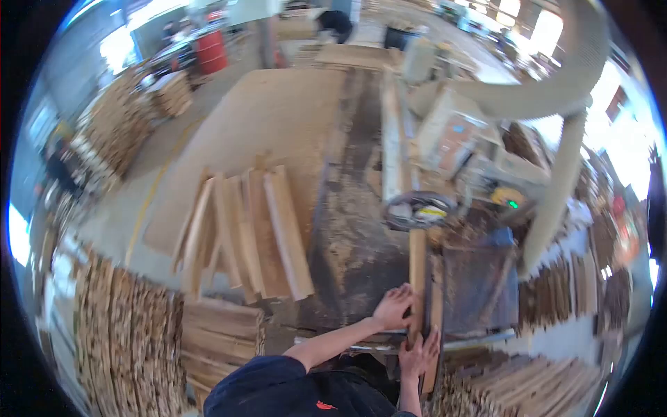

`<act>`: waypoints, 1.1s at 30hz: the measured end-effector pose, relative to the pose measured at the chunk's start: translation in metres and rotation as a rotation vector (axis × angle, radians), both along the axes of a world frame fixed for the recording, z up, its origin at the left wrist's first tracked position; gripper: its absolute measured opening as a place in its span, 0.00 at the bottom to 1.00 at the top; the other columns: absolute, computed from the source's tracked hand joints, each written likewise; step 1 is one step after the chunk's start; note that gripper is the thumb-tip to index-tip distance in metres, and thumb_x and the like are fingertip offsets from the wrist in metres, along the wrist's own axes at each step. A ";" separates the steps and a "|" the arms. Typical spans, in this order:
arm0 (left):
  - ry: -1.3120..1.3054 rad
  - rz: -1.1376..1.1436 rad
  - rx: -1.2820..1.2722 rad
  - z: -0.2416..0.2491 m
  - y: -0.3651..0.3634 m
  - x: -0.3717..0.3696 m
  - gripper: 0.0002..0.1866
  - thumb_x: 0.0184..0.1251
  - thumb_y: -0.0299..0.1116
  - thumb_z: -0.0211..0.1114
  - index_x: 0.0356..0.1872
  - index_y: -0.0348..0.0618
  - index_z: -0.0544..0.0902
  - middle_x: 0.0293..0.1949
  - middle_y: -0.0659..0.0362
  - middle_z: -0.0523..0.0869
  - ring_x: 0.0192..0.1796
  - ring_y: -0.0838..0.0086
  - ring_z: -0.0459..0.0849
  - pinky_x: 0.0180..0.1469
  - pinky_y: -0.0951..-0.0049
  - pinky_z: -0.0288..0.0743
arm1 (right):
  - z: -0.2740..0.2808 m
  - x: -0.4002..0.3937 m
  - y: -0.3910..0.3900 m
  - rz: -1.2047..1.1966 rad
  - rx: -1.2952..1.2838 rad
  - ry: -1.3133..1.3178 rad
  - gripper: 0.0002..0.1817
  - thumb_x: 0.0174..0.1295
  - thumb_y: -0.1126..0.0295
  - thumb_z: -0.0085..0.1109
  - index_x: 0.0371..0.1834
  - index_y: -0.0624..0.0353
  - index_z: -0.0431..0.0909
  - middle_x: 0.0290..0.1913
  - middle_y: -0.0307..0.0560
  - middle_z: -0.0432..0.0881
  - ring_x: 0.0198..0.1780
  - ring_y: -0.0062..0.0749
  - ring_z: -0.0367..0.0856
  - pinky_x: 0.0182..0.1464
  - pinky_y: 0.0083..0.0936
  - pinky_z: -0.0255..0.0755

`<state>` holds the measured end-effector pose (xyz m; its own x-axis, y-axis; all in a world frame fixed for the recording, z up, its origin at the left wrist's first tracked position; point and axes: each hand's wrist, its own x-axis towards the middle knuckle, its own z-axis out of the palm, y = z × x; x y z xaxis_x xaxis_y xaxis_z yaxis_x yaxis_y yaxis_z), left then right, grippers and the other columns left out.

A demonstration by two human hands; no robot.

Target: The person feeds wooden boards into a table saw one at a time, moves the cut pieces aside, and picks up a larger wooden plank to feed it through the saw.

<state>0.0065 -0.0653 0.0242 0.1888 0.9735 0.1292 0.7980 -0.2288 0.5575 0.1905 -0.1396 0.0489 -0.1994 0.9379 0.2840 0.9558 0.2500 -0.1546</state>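
A long narrow wooden board [417, 267] lies lengthwise on the dark worn machine table [354, 243], its far part passing under a round dark-rimmed guard [419, 210]. My left hand [394, 307] presses its fingers against the board's left side. At the board's near end, my right hand [420, 353] grips it, thumb on the left and fingers along the right. Another wooden strip [435, 306] runs just right of the board. The contact under my fingers is partly hidden.
Several loose boards [257, 229] lie on a large wooden sheet [271, 104] to the left. Stacked boards stand at the lower left [125, 333] and lower right [528, 375]. A thick hose [556, 187] hangs at the right. A bent-over person [335, 26] is at the back.
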 end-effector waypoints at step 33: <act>0.021 0.025 0.137 -0.035 0.013 0.013 0.36 0.68 0.49 0.68 0.72 0.41 0.72 0.75 0.42 0.69 0.78 0.49 0.65 0.76 0.48 0.57 | -0.004 0.006 -0.008 -0.017 0.088 0.114 0.27 0.56 0.58 0.69 0.58 0.58 0.81 0.80 0.60 0.57 0.80 0.52 0.55 0.76 0.46 0.56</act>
